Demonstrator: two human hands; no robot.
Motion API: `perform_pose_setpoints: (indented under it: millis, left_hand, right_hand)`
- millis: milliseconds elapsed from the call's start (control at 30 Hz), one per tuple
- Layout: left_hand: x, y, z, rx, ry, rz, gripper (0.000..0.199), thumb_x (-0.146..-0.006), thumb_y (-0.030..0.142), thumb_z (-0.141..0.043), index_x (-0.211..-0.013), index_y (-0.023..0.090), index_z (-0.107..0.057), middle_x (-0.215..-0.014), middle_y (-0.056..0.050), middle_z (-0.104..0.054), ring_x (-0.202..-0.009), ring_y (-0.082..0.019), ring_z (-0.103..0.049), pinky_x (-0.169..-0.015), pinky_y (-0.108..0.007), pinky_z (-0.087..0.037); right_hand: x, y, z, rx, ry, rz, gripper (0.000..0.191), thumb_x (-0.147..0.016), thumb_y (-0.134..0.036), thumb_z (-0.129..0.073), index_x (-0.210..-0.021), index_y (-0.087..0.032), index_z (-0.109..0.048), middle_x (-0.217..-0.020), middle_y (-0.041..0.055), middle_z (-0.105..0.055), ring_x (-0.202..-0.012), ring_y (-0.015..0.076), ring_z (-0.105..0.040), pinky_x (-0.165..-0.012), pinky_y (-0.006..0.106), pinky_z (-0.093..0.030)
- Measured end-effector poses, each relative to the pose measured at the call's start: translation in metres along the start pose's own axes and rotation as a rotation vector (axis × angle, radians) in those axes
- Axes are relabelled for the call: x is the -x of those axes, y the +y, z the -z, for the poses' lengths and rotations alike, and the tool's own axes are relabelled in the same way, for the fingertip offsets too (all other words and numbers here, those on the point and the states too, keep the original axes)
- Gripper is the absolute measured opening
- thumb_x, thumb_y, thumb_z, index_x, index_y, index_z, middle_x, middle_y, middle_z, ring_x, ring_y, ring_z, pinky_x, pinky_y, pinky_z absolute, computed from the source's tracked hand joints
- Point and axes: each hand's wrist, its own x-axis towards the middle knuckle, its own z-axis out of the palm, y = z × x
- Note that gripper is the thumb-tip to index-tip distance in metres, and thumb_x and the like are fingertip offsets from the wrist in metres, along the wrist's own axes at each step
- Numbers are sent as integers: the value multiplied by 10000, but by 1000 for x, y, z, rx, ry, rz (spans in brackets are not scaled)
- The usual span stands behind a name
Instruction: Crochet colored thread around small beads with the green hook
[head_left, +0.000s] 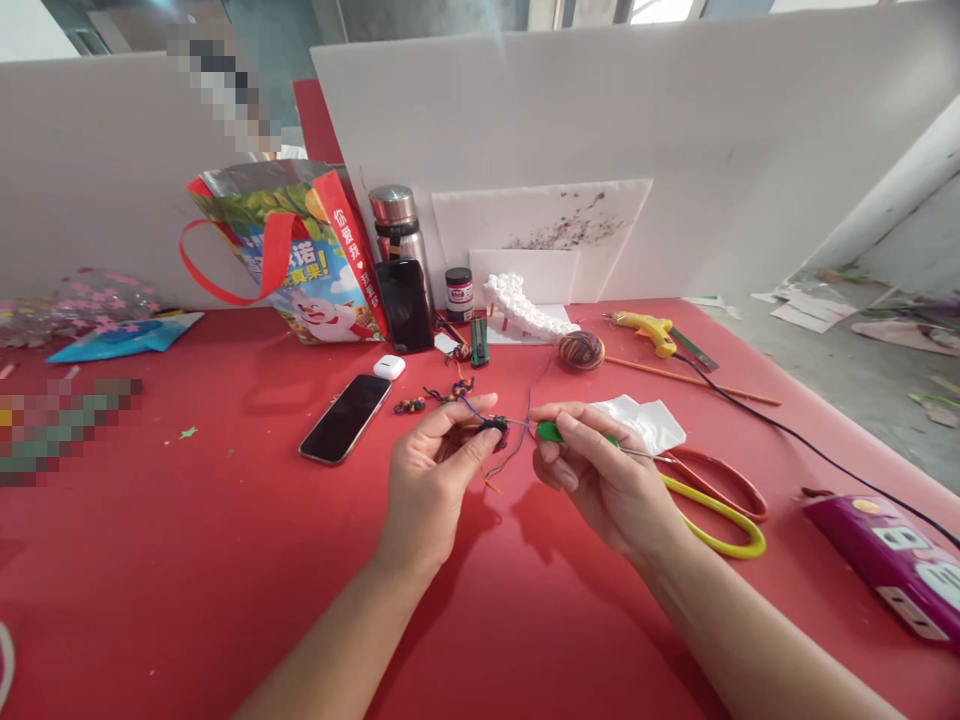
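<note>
Between the thumb and fingers of my left hand [442,460] is a small dark crochet piece [493,432] in multicoloured yarn. My right hand [596,465] grips the green handle of a crochet hook [549,431], whose thin shaft points left to the piece. Strands of yarn [517,452] run between the two hands and hang below the piece. Behind them lies a ball of variegated yarn [581,350]. Small multicoloured crocheted bits [410,406] rest on the red table [300,580], just beyond my left hand.
Scissors [724,540] with red and yellow handles lie beside my right wrist. A phone [346,418] and white earbud case [389,367] are on the left. Farther back stand a shopping bag [300,260], thermos [396,215] and jar [459,295]. A yellow glue gun [649,330] trails a black cord rightward.
</note>
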Motion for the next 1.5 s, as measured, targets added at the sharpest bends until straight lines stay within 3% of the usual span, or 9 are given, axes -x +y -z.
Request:
perform_pose_setpoints:
  millis: [300,1000,1100,1300,1500]
  left_hand:
    - [0,-2,1,-52,-19,-91,194,-725,239,-934,-911,291,-921,-896,-10,-785,-850,-122,-733,-835,-216,-615]
    - [1,-4,3,-51,-20,-122,75,-792,206,-901,-837,258,-871,-871,4,-812,-856,-112,-752,-842,-200,-608]
    - [1,-3,2,-32,-6,-108,84,-770,209,-917,-819,238,-855,-858,-3,-808,-845,-116,-747,-830,-207,-606]
    - [2,-1,0,-21,4,-29,258,-725,238,-952,-976,243,-890,-883,-15,-806,-849,-129,-737,-840,-240,-606]
    - [2,-2,-1,-46,-32,-5,170,-734,248,-935,-890,211,-879,-871,-38,-814,-850,-148,-744,-849,-264,-603]
  right_hand:
    - [0,-3,0,22,15,-4,239,-816,-420,-941,-910,-206,-893,-661,8,-681,-488,65,-457,-538,275,-379]
    - [2,-4,-2,96,50,60,186,-836,-385,-894,-879,-206,-867,-637,12,-668,-496,81,-453,-532,284,-365]
    - [2,-4,-3,112,51,83,187,-845,-383,-882,-883,-201,-859,-646,16,-665,-502,88,-449,-530,295,-366]
    - [3,-6,-4,97,38,80,189,-829,-389,-898,-872,-208,-864,-635,16,-668,-495,91,-442,-521,295,-356]
    - [4,-5,-5,87,32,102,175,-850,-390,-890,-893,-221,-875,-648,12,-669,-499,90,-431,-518,297,-366]
